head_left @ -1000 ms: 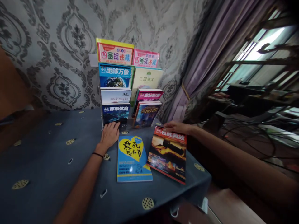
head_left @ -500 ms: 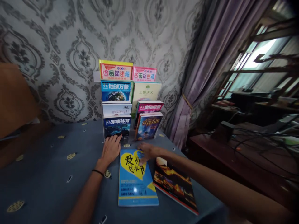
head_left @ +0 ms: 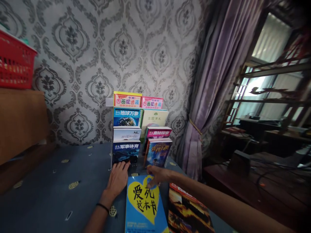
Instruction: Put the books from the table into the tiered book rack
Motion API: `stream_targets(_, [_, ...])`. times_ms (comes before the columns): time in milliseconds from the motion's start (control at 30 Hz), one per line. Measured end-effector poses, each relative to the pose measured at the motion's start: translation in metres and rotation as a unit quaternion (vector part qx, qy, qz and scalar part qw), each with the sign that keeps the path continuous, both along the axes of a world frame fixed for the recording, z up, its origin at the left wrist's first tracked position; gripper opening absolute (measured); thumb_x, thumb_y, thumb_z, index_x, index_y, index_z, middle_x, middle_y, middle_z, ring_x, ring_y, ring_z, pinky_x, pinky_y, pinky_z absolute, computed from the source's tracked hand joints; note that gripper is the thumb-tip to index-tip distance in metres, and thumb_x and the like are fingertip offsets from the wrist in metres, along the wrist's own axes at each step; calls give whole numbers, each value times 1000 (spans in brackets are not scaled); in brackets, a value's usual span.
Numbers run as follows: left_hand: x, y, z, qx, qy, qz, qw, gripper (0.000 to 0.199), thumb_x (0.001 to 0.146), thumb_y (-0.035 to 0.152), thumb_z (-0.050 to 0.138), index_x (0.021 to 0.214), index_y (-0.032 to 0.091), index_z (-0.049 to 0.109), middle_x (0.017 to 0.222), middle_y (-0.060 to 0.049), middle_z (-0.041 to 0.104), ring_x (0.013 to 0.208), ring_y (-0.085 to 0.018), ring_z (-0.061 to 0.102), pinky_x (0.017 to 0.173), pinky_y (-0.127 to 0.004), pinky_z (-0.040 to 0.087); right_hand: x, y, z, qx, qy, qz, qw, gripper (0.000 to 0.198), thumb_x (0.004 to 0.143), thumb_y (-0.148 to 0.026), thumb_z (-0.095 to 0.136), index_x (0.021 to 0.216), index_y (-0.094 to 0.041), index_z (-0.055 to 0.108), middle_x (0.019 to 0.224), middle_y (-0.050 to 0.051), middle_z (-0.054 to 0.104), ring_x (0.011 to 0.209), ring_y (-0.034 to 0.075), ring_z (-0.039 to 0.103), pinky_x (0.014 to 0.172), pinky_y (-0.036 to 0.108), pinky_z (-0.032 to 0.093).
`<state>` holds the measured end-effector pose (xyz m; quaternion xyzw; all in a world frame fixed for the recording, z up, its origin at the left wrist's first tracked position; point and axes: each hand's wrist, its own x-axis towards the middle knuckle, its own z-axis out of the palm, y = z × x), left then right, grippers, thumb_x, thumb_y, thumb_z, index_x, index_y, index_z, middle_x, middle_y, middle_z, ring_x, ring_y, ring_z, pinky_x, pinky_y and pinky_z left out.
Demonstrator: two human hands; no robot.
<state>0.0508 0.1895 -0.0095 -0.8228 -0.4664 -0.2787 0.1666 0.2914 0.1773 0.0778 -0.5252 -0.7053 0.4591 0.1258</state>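
Note:
My left hand (head_left: 119, 176) lies with its fingers spread against the lower front of a dark blue book (head_left: 126, 154) in the left column of a tiered book rack. At the foot of the right column, my right hand (head_left: 157, 175) has thumb and forefinger apart, the forefinger close to the bottom of a blue illustrated book (head_left: 158, 155); contact is unclear. Below that hand lies a blue book with a yellow heart (head_left: 142, 204), flat on the table. Beside it, partly under my right forearm, is a book with a dark orange cover (head_left: 187, 210).
Upper tiers hold several more books, including a pale green one (head_left: 155, 117) and a yellow-edged one (head_left: 128, 99). On the left, a red basket (head_left: 16, 61) sits on a cardboard box (head_left: 21, 123). A purple curtain (head_left: 206, 97) hangs right of the patterned blue tablecloth (head_left: 80, 174).
The view has tilted upward, so the rack and books sit lower in it and the red basket shows. My right hand's forefinger is slightly nearer the blue illustrated book; my left hand keeps its place.

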Motion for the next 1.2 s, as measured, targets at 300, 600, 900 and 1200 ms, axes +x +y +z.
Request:
stream_targets(300, [-3, -8, 17, -69, 9, -9, 998, 44, 93, 14, 48, 137, 19, 52, 114, -12, 65, 102, -25, 58, 87, -38, 42, 9, -53, 25, -46, 258, -59, 963, 51, 52, -49, 90, 84, -16, 67, 73, 0, 68, 50, 6, 49, 38, 16, 24])
stream_targets(600, [-6, -9, 25, -70, 16, -6, 997, 38, 93, 13, 45, 128, 18, 58, 110, -12, 66, 100, -26, 60, 86, -38, 48, 23, -61, 32, 77, 223, -29, 971, 34, 65, -47, 85, 78, -17, 76, 78, 4, 75, 59, 13, 63, 46, 20, 48])
stream_targets(900, [-21, 7, 29, -119, -179, -78, 973, 39, 90, 8, 41, 122, 21, 57, 112, -6, 71, 101, -19, 68, 88, -33, 53, 17, 1, 67, 288, 314, -129, 896, 40, 59, -51, 88, 81, -20, 77, 85, 4, 76, 75, 22, 70, 59, 31, 60])
stream_targets(1200, [-21, 0, 48, -80, -208, -25, 974, 27, 93, 16, 43, 115, 20, 57, 103, -9, 70, 94, -22, 67, 81, -34, 52, 1, 30, 49, 253, 305, -51, 917, 41, 61, -48, 87, 88, -19, 78, 84, 3, 77, 77, 20, 72, 60, 28, 60])
